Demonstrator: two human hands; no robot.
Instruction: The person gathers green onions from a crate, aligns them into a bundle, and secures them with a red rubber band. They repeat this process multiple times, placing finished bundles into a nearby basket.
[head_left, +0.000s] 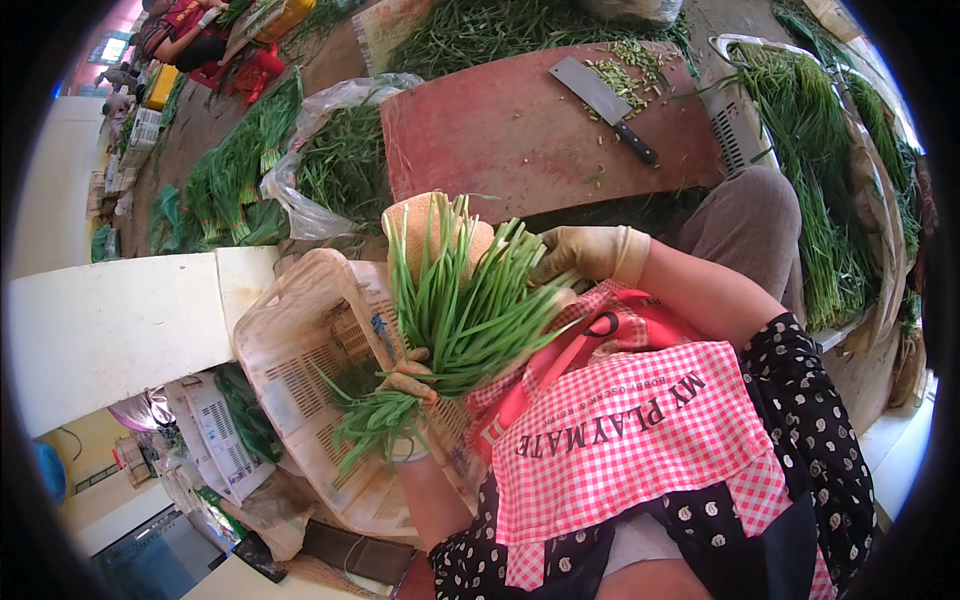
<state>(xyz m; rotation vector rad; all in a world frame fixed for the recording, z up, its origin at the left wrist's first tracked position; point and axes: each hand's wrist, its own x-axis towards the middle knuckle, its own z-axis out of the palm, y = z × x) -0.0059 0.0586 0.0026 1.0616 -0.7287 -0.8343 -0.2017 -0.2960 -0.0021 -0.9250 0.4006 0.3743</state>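
Observation:
A loose bunch of long green chives (465, 315) lies across my lap, above the rim of a plastic basket. My left hand (409, 379), in a soiled glove, is closed around the leafy end, and its leaf tips spill out over the basket. My right hand (592, 253), in a dirty pale glove, grips the bunch at the stem ends; its fingertips are partly hidden by the stems. Under my left hand the dirty white basket (300, 337) stands tilted, with some green leaves inside. I wear a red checked apron (615, 442) that bears writing.
Ahead lies a red board (480, 135) with a cleaver (592, 90) and chopped stem ends (619, 82). Greens fill a crate (802, 165) at right and a plastic bag (341, 157) at left. Tied bundles (240, 172) lie on the floor. Another person (184, 30) sits at far left.

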